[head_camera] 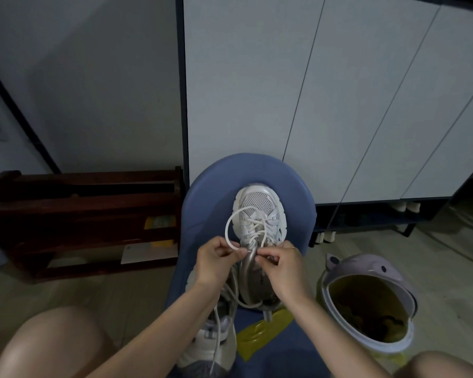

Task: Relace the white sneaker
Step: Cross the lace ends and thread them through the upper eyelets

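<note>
1. The white sneaker (260, 214) lies on a blue padded stool (202, 192), toe pointing away from the person, with its silver tongue (250, 261) standing up between the 2 hands.
2. The left hand (216, 261) has its fingers (231, 248) curled in a pinch on the white lace (230, 218), which loops out over the left side of the toe and back to the eyelets.
3. The right hand (280, 264) pinches the lace end at the tongue with narrow, curled fingers (265, 252), touching the left hand's fingertips.
4. The lace is crossed through the lower eyelets; loose lengths hang down past the heel.
5. A second sneaker (216, 339) sits near the person, below the left forearm, partly off the stool edge.
6. A strip of yellow tape (262, 334) lies on the stool.
7. On the floor to the right stands a lilac bin (366, 268) with a yellow liner; to the left, a dark wooden rack (79, 214); behind, white cabinet doors (284, 91).
</note>
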